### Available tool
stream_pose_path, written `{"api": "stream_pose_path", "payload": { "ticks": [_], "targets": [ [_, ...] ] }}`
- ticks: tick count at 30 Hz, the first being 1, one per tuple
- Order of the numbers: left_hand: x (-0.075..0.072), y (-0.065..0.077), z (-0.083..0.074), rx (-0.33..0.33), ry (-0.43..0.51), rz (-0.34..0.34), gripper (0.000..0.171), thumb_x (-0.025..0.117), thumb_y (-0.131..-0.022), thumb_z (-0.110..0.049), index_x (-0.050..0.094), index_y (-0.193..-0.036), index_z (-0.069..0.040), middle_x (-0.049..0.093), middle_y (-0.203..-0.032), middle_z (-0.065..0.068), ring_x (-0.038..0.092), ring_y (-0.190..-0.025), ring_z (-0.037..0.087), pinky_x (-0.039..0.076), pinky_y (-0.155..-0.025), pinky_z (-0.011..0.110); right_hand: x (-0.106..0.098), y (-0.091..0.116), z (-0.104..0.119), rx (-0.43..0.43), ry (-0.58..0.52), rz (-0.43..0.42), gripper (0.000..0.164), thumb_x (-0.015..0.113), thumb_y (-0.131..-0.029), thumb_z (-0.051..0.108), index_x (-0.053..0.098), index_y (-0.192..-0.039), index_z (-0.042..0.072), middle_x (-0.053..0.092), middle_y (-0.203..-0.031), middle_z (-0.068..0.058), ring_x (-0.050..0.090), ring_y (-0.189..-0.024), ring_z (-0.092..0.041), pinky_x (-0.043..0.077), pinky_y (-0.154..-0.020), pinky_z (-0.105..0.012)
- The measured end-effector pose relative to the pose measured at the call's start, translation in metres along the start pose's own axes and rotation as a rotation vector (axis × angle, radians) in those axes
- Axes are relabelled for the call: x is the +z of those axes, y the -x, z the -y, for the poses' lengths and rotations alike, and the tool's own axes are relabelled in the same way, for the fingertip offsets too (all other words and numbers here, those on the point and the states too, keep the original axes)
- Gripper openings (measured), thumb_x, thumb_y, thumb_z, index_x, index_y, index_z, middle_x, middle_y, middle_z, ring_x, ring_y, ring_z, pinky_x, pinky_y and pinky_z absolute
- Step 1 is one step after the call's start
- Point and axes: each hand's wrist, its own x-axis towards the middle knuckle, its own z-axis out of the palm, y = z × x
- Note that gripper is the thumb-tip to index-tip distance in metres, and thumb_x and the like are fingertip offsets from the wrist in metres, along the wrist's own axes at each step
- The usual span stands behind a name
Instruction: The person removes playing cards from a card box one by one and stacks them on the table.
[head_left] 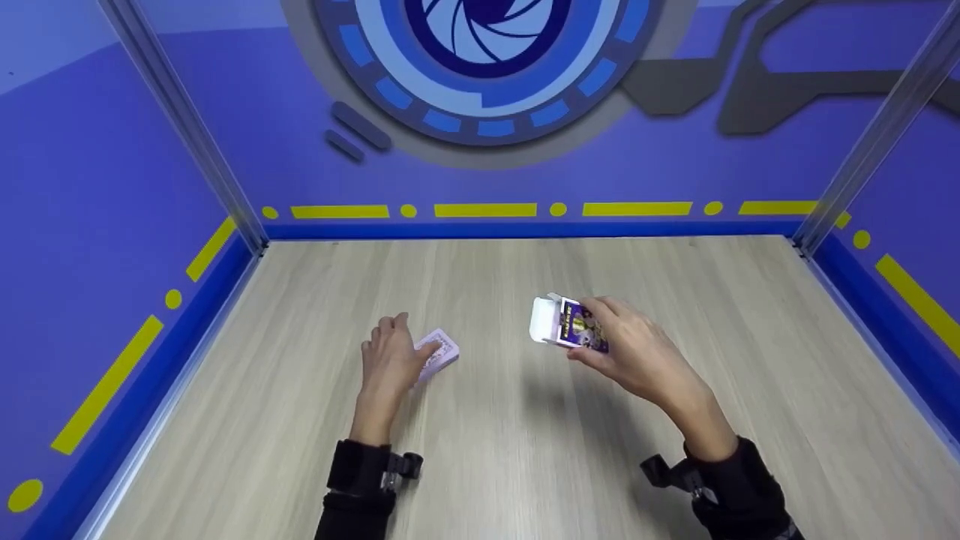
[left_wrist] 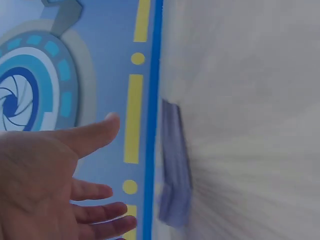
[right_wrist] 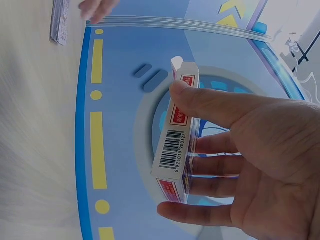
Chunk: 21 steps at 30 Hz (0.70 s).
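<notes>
A deck of playing cards [head_left: 442, 352] with a patterned back lies stacked on the table, left of the middle. Just above and beside it hovers my left hand [head_left: 391, 356], thumb toward the cards. The left wrist view shows a gap between this hand [left_wrist: 55, 185] and the blurred deck [left_wrist: 175, 165], with the fingers relaxed. My right hand [head_left: 630, 341] holds a purple printed card box [head_left: 581, 326] above the table, its white flap out to the left. In the right wrist view thumb and fingers grip the box [right_wrist: 172, 150], barcode side showing. Whether anything is inside is hidden.
The wood-grain table [head_left: 487, 450] is enclosed by a purple-blue back wall [head_left: 487, 187] and side walls, with metal posts [head_left: 202, 142] at the corners. Wrist cameras on black straps [head_left: 360, 469] sit on both forearms.
</notes>
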Motion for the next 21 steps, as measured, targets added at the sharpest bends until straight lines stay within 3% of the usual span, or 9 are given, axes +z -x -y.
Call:
{"api": "stream_pose_path", "payload": {
  "ticks": [9, 13, 17, 21],
  "targets": [
    [-0.02, 0.015, -0.042, 0.172, 0.141, -0.29, 0.051, 0.079, -0.093, -0.021, 0.061, -0.136, -0.001, 0.06, -0.134, 0.019, 0.062, -0.116, 0.035, 0.048, -0.095, 0.051, -0.001, 0.0, 0.002, 0.023, -0.014, 0.013, 0.07, 0.09, -0.082, 0.027, 0.057, -0.138, -0.001, 0.062, -0.127, -0.021, 0.064, -0.099, -0.031, 0.056, -0.077, -0.045],
    [-0.027, 0.027, -0.063, 0.298, 0.247, -0.399, 0.038, 0.078, -0.093, -0.014, 0.065, -0.127, -0.004, 0.063, -0.123, 0.013, 0.065, -0.106, 0.028, 0.053, -0.088, 0.044, 0.001, 0.0, 0.004, 0.023, -0.005, 0.013, 0.069, 0.09, -0.082, 0.026, 0.058, -0.138, 0.0, 0.062, -0.129, -0.02, 0.064, -0.104, -0.033, 0.056, -0.08, -0.048],
    [-0.031, 0.042, -0.084, 0.426, 0.372, -0.39, 0.023, 0.074, -0.095, -0.01, 0.068, -0.117, -0.004, 0.067, -0.112, 0.007, 0.065, -0.098, 0.02, 0.054, -0.081, 0.038, 0.005, -0.001, 0.008, 0.01, 0.008, 0.019, 0.069, 0.09, -0.082, 0.026, 0.058, -0.138, 0.001, 0.061, -0.131, -0.019, 0.064, -0.108, -0.033, 0.056, -0.083, -0.049],
    [-0.029, 0.055, -0.102, 0.487, 0.513, -0.281, 0.015, 0.071, -0.097, -0.007, 0.069, -0.111, -0.005, 0.068, -0.106, 0.003, 0.065, -0.092, 0.016, 0.055, -0.078, 0.035, 0.01, -0.001, 0.012, -0.005, 0.018, 0.026, 0.07, 0.091, -0.08, 0.025, 0.059, -0.138, 0.002, 0.061, -0.132, -0.019, 0.064, -0.11, -0.034, 0.057, -0.085, -0.048]
  ]
}}
